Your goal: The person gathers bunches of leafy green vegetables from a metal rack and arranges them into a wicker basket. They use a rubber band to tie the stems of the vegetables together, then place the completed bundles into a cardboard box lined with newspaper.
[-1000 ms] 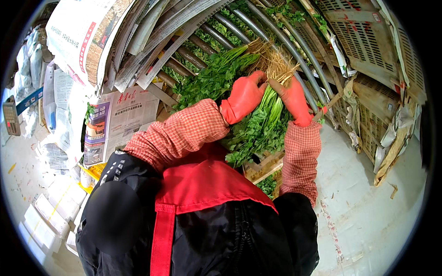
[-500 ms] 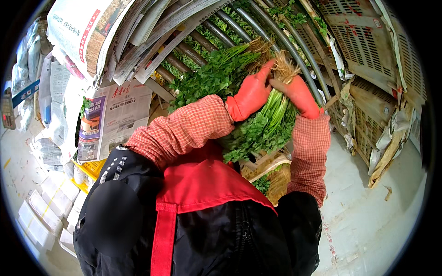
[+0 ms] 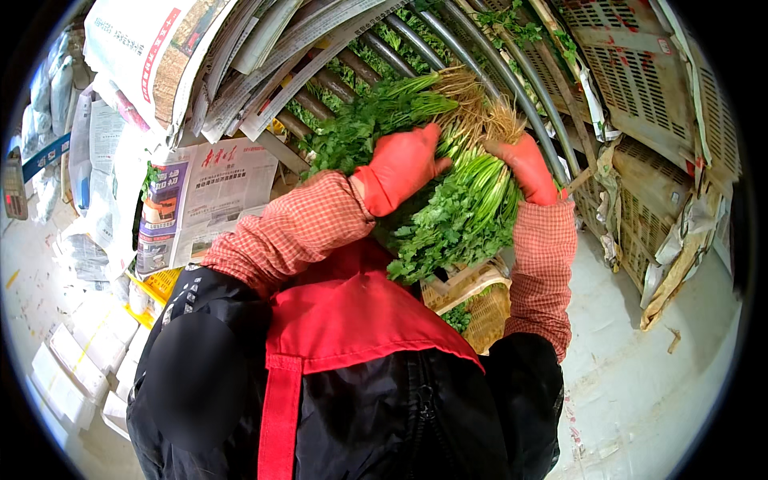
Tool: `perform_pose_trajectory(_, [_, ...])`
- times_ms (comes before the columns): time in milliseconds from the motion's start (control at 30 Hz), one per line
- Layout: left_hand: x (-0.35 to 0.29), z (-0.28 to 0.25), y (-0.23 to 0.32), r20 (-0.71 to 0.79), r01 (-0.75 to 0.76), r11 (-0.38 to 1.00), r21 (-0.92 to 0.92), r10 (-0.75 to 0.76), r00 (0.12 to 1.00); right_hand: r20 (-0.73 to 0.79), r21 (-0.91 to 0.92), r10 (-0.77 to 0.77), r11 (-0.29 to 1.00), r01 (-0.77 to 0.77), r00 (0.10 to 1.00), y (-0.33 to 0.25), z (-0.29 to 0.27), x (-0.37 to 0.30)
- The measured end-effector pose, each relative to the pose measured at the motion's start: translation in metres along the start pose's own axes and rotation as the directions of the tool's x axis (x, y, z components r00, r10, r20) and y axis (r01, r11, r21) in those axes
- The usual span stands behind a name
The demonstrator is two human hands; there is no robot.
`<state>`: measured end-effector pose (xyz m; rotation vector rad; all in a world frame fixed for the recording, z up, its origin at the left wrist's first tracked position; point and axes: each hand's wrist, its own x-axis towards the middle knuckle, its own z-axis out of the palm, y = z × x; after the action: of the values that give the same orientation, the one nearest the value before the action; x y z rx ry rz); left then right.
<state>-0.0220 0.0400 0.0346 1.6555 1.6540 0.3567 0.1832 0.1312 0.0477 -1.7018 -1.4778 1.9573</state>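
A bunch of leafy green coriander [image 3: 460, 224] hangs over the near side of a metal-barred rack, its pale roots [image 3: 500, 124] pointing away from me. My right hand [image 3: 526, 170], in an orange-red rubber glove, is closed around its stems just below the roots. My left hand [image 3: 404, 170], gloved alike, rests over the greens to the left, thumb and forefinger apart; its other fingertips are hidden. Another heap of coriander [image 3: 344, 140] lies beyond and left of that hand, with brown roots [image 3: 464, 84] at its right end.
Metal bars [image 3: 424, 48] with more greens beneath them run across the far side. Stacked newspapers [image 3: 264, 56] cover the left. Slatted plastic crates [image 3: 632, 72] stand at the right. Below the bunch sits a tan crate [image 3: 484, 316]. White boxes [image 3: 76, 364] lie at lower left.
My left hand has drawn back left and toward me, away from the roots. My right hand has moved slightly and stays on the stems. The roots have spread out more.
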Motion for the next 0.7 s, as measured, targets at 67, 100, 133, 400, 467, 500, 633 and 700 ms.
perform_pose_trajectory(67, [0.0,0.017,0.0,-0.005,-0.052,0.999,0.015,0.052,0.999,0.007,-0.023,-0.08,0.996,0.08,0.997,0.0,0.007,0.006])
perform_pose_trajectory(100, [0.002,0.023,0.0,-0.003,-0.045,0.998,0.037,0.045,0.999,0.003,-0.021,-0.073,0.997,0.073,0.997,-0.001,0.009,0.009])
perform_pose_trajectory(133, [0.004,0.029,0.001,-0.002,-0.038,0.998,0.059,0.038,0.999,-0.002,-0.019,-0.066,0.998,0.066,0.998,-0.002,0.011,0.011])
perform_pose_trajectory(400, [-0.011,0.027,-0.003,-0.217,-0.134,0.98,-0.149,0.099,0.971,-0.038,0.141,0.026,0.99,-0.02,0.999,0.001,0.01,-0.019])
perform_pose_trajectory(467, [-0.013,0.039,-0.001,-0.229,-0.169,0.973,-0.157,0.13,0.965,0.003,0.087,-0.048,0.995,0.048,0.999,-0.003,0.013,-0.023])
perform_pose_trajectory(500, [-0.013,0.039,0.002,-0.213,-0.174,0.97,-0.171,0.136,0.968,0.015,0.1,-0.065,0.993,0.063,0.998,-0.003,0.013,-0.023])
perform_pose_trajectory(633, [-0.009,0.043,0.007,-0.139,-0.198,0.965,-0.172,0.175,0.975,0.002,0.128,-0.09,0.988,0.089,0.996,-0.006,0.02,-0.022])
perform_pose_trajectory(700, [-0.006,0.05,0.002,-0.131,-0.231,0.963,-0.141,0.213,0.968,0.004,0.021,-0.032,0.999,0.032,0.999,-0.002,0.022,-0.014])
